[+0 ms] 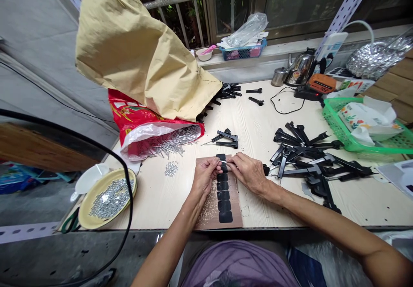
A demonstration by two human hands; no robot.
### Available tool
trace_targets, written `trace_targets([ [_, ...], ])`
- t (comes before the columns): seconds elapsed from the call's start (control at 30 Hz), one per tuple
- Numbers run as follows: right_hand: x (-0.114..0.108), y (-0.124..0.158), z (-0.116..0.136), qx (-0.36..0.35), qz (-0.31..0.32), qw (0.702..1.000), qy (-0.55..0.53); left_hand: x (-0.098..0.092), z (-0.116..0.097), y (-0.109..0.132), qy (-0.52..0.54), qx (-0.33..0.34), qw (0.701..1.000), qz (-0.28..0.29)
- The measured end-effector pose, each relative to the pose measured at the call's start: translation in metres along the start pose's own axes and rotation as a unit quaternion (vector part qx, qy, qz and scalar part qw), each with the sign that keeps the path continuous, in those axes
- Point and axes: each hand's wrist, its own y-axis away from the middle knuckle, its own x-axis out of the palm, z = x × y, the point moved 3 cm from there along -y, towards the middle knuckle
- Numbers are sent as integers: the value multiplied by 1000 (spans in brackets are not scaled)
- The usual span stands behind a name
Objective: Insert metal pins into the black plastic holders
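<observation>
A brown board (206,218) lies in front of me with a column of black rounded pads (224,195) along it. Over the upper pads, my left hand (206,173) is closed, thumb and fingers pinching a thin, pale, pin-like piece (222,162). From the other side my right hand (247,170) is closed too, its fingertips at the right end of that piece; its exact shape is too small to make out. Pale crumbs are scattered on the board beneath my left wrist. Just beyond the board lie a few black plastic parts (227,141), one with a thin metal pin sticking out.
Black parts (300,158) are heaped at the right, by a green basket (371,146). At the left, a red bag (129,110) spills metal pins (171,140) beneath a large paper sack (129,41). Small metal pieces fill a yellow bowl (84,211); a black cable (124,166) arcs past it.
</observation>
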Motion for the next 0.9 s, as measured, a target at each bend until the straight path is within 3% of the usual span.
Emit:
trace_targets([
  [0.3, 5, 1, -7, 65, 56, 988, -126, -4, 1, -3, -56, 23, 998, -1],
  [0.5, 6, 3, -3, 35, 26, 997, -58, -6, 2, -3, -131, 51, 990, -9],
  [0.7, 8, 4, 3, -67, -34, 991, 112, -5, 9, -5, -65, -5, 998, -15],
  [0.77, 8, 4, 3, -68, -37, 991, 113, -4, 8, -4, -56, 0, 998, -14],
  [0.9, 8, 3, 0, -4, -16, 999, 31, -3, 5, -3, -60, 12, 998, -16],
])
